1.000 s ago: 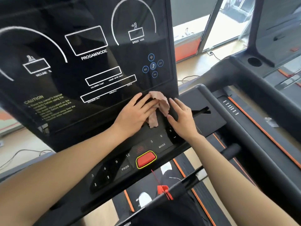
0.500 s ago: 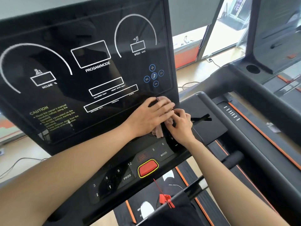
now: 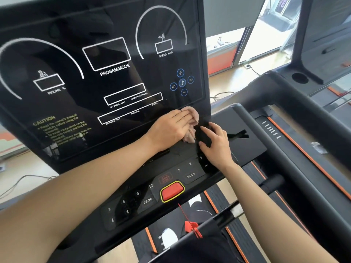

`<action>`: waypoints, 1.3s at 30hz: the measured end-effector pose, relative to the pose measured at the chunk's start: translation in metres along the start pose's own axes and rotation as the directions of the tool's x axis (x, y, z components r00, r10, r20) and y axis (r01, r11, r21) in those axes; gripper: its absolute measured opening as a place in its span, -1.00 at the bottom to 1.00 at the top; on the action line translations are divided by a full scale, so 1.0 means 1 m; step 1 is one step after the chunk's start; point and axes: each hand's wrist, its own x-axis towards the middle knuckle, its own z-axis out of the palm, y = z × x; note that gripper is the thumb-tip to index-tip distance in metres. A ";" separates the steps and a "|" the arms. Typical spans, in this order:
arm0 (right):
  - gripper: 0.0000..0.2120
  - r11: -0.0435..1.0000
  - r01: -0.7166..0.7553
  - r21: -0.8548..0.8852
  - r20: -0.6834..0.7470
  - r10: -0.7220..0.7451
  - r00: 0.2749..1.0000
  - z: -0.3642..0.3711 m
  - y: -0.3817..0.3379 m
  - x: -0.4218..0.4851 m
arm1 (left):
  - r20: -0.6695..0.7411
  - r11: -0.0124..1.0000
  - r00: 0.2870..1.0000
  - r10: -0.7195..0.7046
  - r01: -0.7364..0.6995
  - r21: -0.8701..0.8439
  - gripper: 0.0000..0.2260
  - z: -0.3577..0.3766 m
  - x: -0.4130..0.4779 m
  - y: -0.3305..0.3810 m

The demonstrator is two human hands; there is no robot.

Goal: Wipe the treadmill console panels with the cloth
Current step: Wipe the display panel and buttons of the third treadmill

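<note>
The treadmill's glossy black display panel (image 3: pixel 114 82) fills the upper left, with a sloped button panel (image 3: pixel 190 174) below it. A crumpled pinkish cloth (image 3: pixel 194 118) lies at the display's lower right corner and hangs down onto the ledge. My left hand (image 3: pixel 171 128) presses on the cloth with straight fingers, covering its left part. My right hand (image 3: pixel 216 144) rests just right of the cloth on the ledge, fingers loosely bent and holding nothing.
A red stop button (image 3: pixel 171 190) sits mid button panel, with a red safety clip (image 3: pixel 192 226) on a cord below. The right handrail (image 3: pixel 275 149) runs past my right arm. Another treadmill with a cup holder (image 3: pixel 300 77) stands at right. Cables lie on the floor.
My right hand, which pinched the cloth half a second ago, has let go and drawn slightly right. My left hand stays pressed on the cloth at the same corner.
</note>
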 end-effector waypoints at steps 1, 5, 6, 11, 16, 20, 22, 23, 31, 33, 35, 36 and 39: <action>-0.46 1.000 0.000 0.001 0.003 0.000 1.000 -0.001 0.000 0.000 | -0.043 0.999 0.999 -0.030 0.030 -0.010 -0.72 -0.002 -0.003 0.002; -0.46 1.000 -0.007 -0.002 0.026 0.007 1.000 -0.002 0.000 0.001 | -0.123 0.992 0.985 -0.122 0.119 -0.033 -0.78 -0.013 -0.028 0.010; -0.46 1.000 -0.010 -0.001 0.027 0.010 1.000 -0.003 -0.001 0.001 | -0.127 0.990 0.982 -0.141 0.138 -0.031 -0.79 -0.015 -0.035 0.011; -0.47 1.000 -0.015 0.018 0.029 0.015 0.999 -0.003 -0.009 -0.001 | -0.139 0.973 0.963 -0.230 0.232 -0.005 -0.83 -0.022 -0.066 0.014; -0.36 0.991 0.126 0.053 -0.026 -0.124 0.992 0.004 -0.036 -0.011 | -0.131 0.940 0.931 -0.340 0.342 -0.007 -0.85 -0.036 -0.089 0.014; -0.33 0.981 0.186 -0.061 0.035 -0.184 0.982 0.016 -0.045 -0.009 | -0.094 0.909 0.908 -0.409 0.414 0.047 -0.86 -0.049 -0.112 0.016; -0.30 0.976 0.189 -0.112 0.049 -0.185 0.982 0.020 -0.043 -0.011 | -0.067 0.890 0.890 -0.450 0.454 0.051 -0.86 -0.056 -0.125 0.018; -0.28 0.973 0.195 -0.124 0.051 -0.189 0.981 0.021 -0.042 -0.012 | -0.053 0.876 0.877 -0.478 0.480 0.043 -0.86 -0.060 -0.131 0.020; -0.21 0.986 0.151 -0.075 0.066 -0.146 0.987 0.030 -0.043 -0.015 | -0.103 0.662 0.658 -0.746 0.750 -0.003 -0.65 -0.078 -0.166 0.043; -0.20 0.986 0.149 -0.070 0.069 -0.144 0.987 0.031 -0.043 -0.015 | -0.172 0.561 0.555 -0.814 0.827 0.012 -0.63 -0.074 -0.168 0.047; -0.19 0.986 0.150 -0.067 0.065 -0.146 0.987 0.032 -0.043 -0.015 | -0.215 0.447 0.444 -0.870 0.894 0.039 -0.63 -0.070 -0.173 0.049; -0.19 0.986 0.151 -0.067 0.063 -0.146 0.987 0.032 -0.043 -0.015 | -0.221 0.398 0.398 -0.890 0.916 0.047 -0.65 -0.069 -0.176 0.051; -0.17 0.986 0.151 -0.075 0.068 -0.146 0.987 0.034 -0.042 -0.016 | -0.187 0.318 0.322 -0.928 0.947 0.053 -0.76 -0.067 -0.189 0.055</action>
